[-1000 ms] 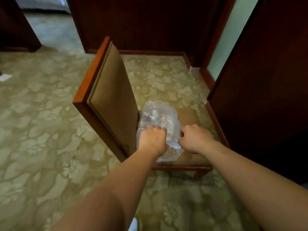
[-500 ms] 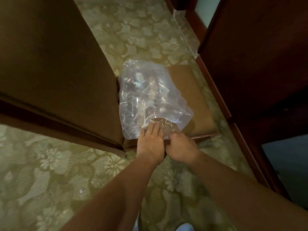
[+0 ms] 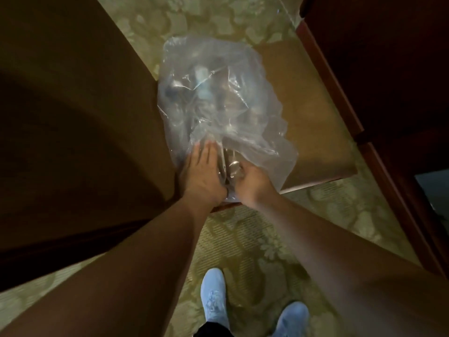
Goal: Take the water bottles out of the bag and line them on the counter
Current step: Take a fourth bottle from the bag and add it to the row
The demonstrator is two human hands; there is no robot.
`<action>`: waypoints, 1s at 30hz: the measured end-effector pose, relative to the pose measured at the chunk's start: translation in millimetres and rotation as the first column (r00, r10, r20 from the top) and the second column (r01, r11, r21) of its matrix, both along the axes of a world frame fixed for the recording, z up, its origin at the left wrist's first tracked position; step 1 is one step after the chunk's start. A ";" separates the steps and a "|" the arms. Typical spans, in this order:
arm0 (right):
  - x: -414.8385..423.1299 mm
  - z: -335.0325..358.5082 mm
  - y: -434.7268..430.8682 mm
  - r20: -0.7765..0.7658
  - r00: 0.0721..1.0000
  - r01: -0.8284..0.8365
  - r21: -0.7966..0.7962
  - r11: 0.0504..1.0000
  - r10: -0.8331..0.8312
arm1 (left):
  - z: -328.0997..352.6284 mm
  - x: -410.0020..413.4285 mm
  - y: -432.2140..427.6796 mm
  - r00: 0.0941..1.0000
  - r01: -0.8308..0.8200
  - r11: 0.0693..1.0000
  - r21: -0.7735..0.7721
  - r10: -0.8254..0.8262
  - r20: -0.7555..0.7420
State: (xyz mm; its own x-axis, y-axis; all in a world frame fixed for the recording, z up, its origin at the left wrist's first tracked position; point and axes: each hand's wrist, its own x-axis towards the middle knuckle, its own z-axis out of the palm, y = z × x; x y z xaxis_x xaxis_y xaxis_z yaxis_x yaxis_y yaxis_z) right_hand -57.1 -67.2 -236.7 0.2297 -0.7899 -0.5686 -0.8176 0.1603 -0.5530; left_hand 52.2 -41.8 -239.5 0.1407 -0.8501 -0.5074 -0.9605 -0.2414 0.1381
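Closer now, you lean over the clear crinkled plastic bag (image 3: 243,69) on the brown padded chair seat (image 3: 315,122). Your left hand (image 3: 204,173) lies flat on it; your right hand (image 3: 252,183) grips its near edge. Blurred water bottles (image 3: 202,90) lie inside, beyond both hands.

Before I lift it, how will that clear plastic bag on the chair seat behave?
Probably floppy: the plastic bag is thin and crumpled. Likely heavy for its look: several bottles lie bunched inside. They may shift or roll when lifted.
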 end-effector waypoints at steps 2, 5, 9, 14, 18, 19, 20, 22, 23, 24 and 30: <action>9.9 -7.6 -4.8 0.046 0.993 0.102 0.124 0.987 -0.108 | -4.3 5.1 -4.6 0.999 0.029 0.999 0.015 -0.029 0.013; 22.2 -23.5 -5.7 0.018 0.980 0.188 0.207 0.960 -0.196 | -14.7 11.8 -0.6 0.997 0.072 0.996 -0.045 -0.071 0.031; 33.9 -34.3 -2.9 0.021 0.970 0.221 0.337 0.915 -0.242 | -29.5 19.5 3.1 0.993 0.117 0.985 -0.128 -0.115 0.021; 38.7 -25.8 -13.8 0.139 0.886 0.287 0.586 0.758 -0.443 | -37.2 20.9 3.4 0.990 0.143 0.978 -0.153 -0.141 0.021; 32.2 -15.9 -20.0 0.179 0.891 0.219 0.634 0.742 -0.417 | -35.7 23.0 -0.4 0.987 0.161 0.979 -0.122 -0.160 0.016; 31.8 -15.6 -20.3 0.183 0.892 0.208 0.645 0.735 -0.414 | -34.8 23.3 0.0 0.985 0.171 0.978 -0.115 -0.171 0.015; 31.1 -15.2 -20.4 0.182 0.889 0.207 0.660 0.723 -0.420 | -34.1 22.6 0.6 0.983 0.182 0.977 -0.110 -0.181 0.015; 31.2 -17.3 -21.0 0.193 0.877 0.201 0.685 0.701 -0.440 | -34.4 22.1 1.8 0.982 0.187 0.976 -0.109 -0.185 0.025; 30.5 -17.8 -21.6 0.190 0.886 0.190 0.683 0.705 -0.423 | -34.4 21.8 1.7 0.983 0.183 0.976 -0.114 -0.181 0.029; 29.2 -16.9 -21.6 0.187 0.893 0.180 0.684 0.706 -0.409 | -34.7 21.6 1.4 0.984 0.178 0.977 -0.117 -0.177 0.026; 32.6 -20.2 -26.1 0.126 0.934 0.168 0.667 0.725 -0.333 | -33.6 24.2 0.1 0.983 0.162 0.981 -0.109 -0.170 -0.068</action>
